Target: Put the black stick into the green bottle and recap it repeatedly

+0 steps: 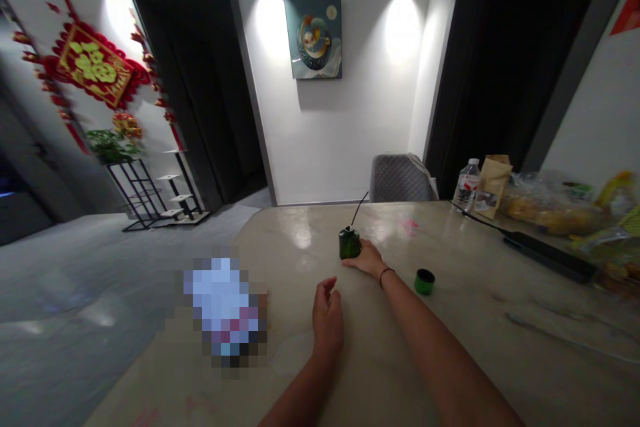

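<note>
A small dark green glass bottle [349, 245] stands upright on the table, with a thin black stick [359, 209] leaning out of its neck to the right. My right hand [369, 259] is closed around the bottle's right side and base, a dark band on its wrist. Nearer to me, my left hand [327, 307] rests above the tabletop with nothing in it, its fingers loosely bent and the thumb apart. To the right of my right forearm sits a short green cap-like cup [425, 281] with a dark, open top.
The pale table [285, 240] has a pixelated object [223, 307] at left. Along its right side are a water bottle [467, 185], a paper bag [493, 185], plastic-wrapped food [545, 203], a black power strip [547, 257] and a white cable [570, 339]. Behind stands a grey chair [403, 178].
</note>
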Tool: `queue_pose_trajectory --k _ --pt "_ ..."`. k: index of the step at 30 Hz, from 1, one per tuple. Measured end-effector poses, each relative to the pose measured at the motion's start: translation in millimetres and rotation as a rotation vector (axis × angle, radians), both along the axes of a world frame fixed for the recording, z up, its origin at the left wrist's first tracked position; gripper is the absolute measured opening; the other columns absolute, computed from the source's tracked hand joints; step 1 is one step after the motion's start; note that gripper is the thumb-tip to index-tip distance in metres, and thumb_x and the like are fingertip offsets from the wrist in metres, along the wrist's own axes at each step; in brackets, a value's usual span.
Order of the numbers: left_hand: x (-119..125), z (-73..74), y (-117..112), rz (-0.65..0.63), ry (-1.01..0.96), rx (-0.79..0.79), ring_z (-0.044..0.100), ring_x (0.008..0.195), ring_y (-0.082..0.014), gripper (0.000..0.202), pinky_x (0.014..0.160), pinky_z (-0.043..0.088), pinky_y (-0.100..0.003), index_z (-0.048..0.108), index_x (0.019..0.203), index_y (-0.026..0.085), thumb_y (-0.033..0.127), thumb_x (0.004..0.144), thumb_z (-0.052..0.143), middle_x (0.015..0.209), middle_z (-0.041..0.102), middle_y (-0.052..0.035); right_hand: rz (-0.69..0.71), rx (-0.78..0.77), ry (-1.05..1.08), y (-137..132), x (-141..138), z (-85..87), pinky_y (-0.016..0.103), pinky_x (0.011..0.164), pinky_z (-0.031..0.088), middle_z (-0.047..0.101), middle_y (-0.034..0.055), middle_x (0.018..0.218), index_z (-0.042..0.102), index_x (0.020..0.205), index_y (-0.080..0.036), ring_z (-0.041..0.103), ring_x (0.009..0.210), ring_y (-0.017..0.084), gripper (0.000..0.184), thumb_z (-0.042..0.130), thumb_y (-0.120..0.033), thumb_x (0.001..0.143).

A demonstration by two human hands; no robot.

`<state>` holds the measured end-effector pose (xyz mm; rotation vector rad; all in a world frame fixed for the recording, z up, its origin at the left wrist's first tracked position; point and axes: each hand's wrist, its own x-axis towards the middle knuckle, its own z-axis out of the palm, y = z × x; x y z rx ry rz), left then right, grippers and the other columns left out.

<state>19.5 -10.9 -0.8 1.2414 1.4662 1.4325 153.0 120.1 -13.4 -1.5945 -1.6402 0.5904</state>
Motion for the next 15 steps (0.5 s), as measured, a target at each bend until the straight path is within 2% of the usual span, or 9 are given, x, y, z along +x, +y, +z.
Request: queue_pose_trajectory --k 3,6,11,15 --pt "0.3 0.5 0.4 0.000 -0.010 -0.003 0.054 0.097 -0.0185 0.024 0.090 0.039 -0.033 0.053 0.094 0.017 0.017 0.072 0.042 0.101 0.059 -0.0077 -0.056 -0.014 -0.076 3.1 0.2 0.6 0.038 0.083 0.041 0.058 0.0117 0.102 0.059 0.098 -0.016 0.055 0.098 0.028 0.068 0.076 -0.047 0.040" --pt "0.9 0.9 0.4 0.009 -0.020 -0.009 0.053 0.097 -0.0183 0.027 0.090 0.039 -0.033 0.053 0.094 0.017 0.013 0.069 0.042 0.101 0.059 -0.0078 -0.017 -0.013 -0.069 5.3 3.4 -1.1 0.038 0.084 0.041 0.058 0.0106 0.102 0.060 0.098 -0.017 0.055 0.098 0.027 0.066 0.077 -0.045 0.041" --pt "0.7 -2.9 0.7 0.000 -0.047 0.006 0.054 0.098 -0.0178 0.032 0.091 0.039 -0.032 0.054 0.094 0.018 0.009 0.065 0.044 0.102 0.059 -0.0069 0.120 -0.022 0.174 8.4 11.7 -9.9 0.036 0.085 0.043 0.059 0.0097 0.108 0.049 0.114 -0.017 0.056 0.098 0.024 0.077 0.078 -0.028 0.043" --pt "0.4 -5.9 1.1 -0.006 -0.014 0.017 0.053 0.100 -0.0178 0.037 0.094 0.037 -0.033 0.054 0.093 0.017 0.004 0.060 0.044 0.104 0.058 -0.0068 0.151 -0.021 0.301 8.7 13.7 -16.8 0.036 0.088 0.042 0.058 0.0108 0.112 0.039 0.124 -0.018 0.055 0.101 0.023 0.087 0.076 -0.018 0.045"
